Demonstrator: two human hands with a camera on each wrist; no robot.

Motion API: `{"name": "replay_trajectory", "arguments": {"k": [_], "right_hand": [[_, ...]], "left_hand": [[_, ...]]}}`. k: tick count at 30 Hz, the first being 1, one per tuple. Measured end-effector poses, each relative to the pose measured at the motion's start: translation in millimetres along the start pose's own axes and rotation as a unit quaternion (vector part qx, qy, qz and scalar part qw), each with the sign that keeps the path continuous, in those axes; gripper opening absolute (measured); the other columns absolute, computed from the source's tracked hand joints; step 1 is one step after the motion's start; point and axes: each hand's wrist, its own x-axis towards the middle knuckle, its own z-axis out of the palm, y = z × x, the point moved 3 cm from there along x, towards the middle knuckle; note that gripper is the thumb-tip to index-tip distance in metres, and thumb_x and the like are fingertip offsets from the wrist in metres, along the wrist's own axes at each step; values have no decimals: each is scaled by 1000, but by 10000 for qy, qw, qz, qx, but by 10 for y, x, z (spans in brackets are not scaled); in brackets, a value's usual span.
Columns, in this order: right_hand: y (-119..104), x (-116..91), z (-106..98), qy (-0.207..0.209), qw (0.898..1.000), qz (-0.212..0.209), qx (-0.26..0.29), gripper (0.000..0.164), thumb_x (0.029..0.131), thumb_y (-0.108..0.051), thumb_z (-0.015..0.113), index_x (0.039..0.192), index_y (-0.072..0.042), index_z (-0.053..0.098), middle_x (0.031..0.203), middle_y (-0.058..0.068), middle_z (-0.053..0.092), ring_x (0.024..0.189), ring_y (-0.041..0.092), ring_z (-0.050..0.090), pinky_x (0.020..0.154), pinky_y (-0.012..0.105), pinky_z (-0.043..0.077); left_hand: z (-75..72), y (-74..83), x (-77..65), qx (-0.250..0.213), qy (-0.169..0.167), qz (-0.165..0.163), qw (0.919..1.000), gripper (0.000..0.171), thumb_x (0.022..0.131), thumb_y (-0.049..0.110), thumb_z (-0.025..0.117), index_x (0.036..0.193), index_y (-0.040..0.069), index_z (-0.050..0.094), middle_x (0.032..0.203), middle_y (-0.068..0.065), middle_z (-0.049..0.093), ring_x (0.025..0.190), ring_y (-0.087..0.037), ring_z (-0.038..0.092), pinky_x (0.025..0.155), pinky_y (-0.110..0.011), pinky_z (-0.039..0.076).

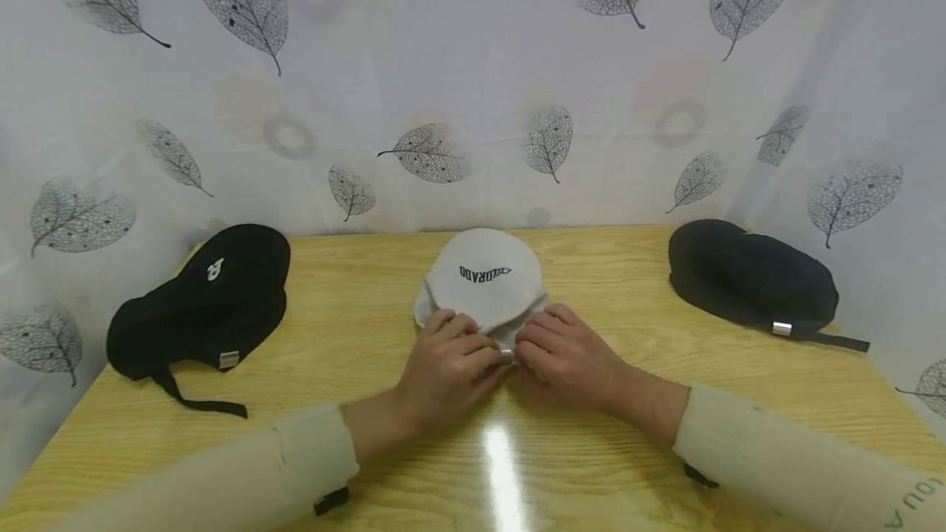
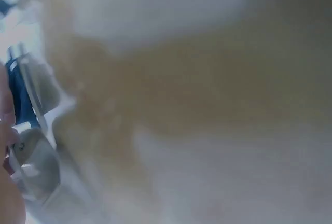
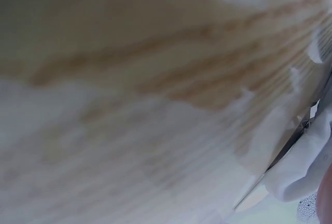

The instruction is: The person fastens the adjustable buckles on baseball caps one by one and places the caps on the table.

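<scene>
A white cap (image 1: 484, 269) with dark COLORADO lettering, upside down in the head view, lies at the middle of the table. Both hands work at its near edge, fingers curled. My left hand (image 1: 452, 364) grips the edge beside a small metal buckle (image 1: 506, 357). From the other side of the buckle, my right hand (image 1: 567, 358) pinches the same edge. The strap is mostly hidden behind the fingers. Both wrist views are blurred; the right one catches some white cloth (image 3: 298, 175) and a fingertip at its edge.
To the left lies a black cap (image 1: 214, 302) with a white emblem, its strap hanging loose. Another dark cap (image 1: 750, 277) with a buckle and loose strap lies at the right. A leaf-patterned curtain (image 1: 473, 64) hangs behind the wooden table (image 1: 355, 286).
</scene>
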Motion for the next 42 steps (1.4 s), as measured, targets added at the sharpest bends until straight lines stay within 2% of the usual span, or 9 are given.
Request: {"name": "replay_trajectory", "arguments": {"k": [1, 5, 9, 13, 19, 23, 27, 32, 42], "right_hand": [[-4, -2, 1, -17, 10000, -4, 31, 7, 85, -19, 62, 86, -12, 62, 88, 0, 63, 85, 19, 60, 82, 35, 45], [-18, -10, 12, -64, 9999, -54, 87, 22, 77, -23, 76, 89, -11, 62, 90, 0, 63, 87, 19, 59, 83, 36, 45], [-12, -2, 16, -50, 9999, -75, 98, 26, 74, -24, 80, 88, -11, 63, 90, 0, 63, 88, 19, 60, 83, 36, 44], [-4, 11, 15, -4, 9998, -155, 151, 24, 73, -20, 80, 87, -11, 63, 90, 0, 64, 87, 19, 60, 82, 35, 44], [-5, 13, 13, -5, 9997, -224, 77, 22, 76, -21, 80, 87, -11, 64, 89, 0, 65, 86, 18, 60, 81, 34, 44], [-4, 12, 8, 55, 9996, -263, 56, 16, 81, -21, 74, 86, -10, 64, 86, 0, 65, 84, 18, 60, 80, 33, 45], [4, 15, -3, 318, 9988, -319, 179, 10, 87, -19, 67, 85, -9, 65, 84, -1, 65, 81, 17, 60, 78, 33, 45], [11, 22, -7, 553, 9976, -365, 221, 11, 90, -17, 62, 85, -9, 65, 83, -1, 65, 79, 17, 60, 76, 33, 46], [8, 22, -7, 549, 9977, -350, 162, 13, 92, -17, 60, 84, -9, 65, 82, -2, 65, 79, 16, 60, 75, 32, 46]], "left_hand": [[1, 5, 5, 73, -20, 121, 9999, 9, 80, 24, 83, 84, 19, 78, 85, 9, 75, 85, -13, 60, 86, -34, 44], [6, 17, 16, 272, -32, 513, 9983, 6, 80, 23, 81, 82, 19, 78, 83, 8, 74, 84, -15, 61, 86, -35, 44], [13, 5, 26, 290, 3, 591, 9978, 6, 80, 22, 82, 82, 19, 78, 83, 9, 74, 83, -15, 61, 86, -36, 44], [23, -14, 31, 221, -31, 568, 9981, 7, 80, 25, 83, 82, 19, 78, 84, 9, 75, 83, -14, 61, 86, -35, 45], [29, -67, 37, -135, 78, 674, 9976, 10, 78, 24, 84, 83, 18, 79, 82, 10, 75, 82, -13, 60, 83, -33, 45], [36, -89, 38, -200, 142, 763, 9968, 12, 77, 25, 85, 84, 17, 80, 83, 9, 75, 81, -13, 60, 83, -32, 45], [42, -99, 43, -273, 222, 806, 9961, 13, 77, 25, 86, 84, 17, 80, 84, 9, 76, 81, -13, 61, 83, -32, 46], [41, -116, 50, -393, 275, 869, 9951, 13, 77, 25, 85, 85, 16, 80, 84, 8, 76, 81, -13, 60, 82, -30, 47], [34, -119, 57, -466, 235, 869, 9949, 11, 79, 23, 84, 84, 15, 80, 83, 8, 75, 81, -13, 59, 80, -27, 48]]}}
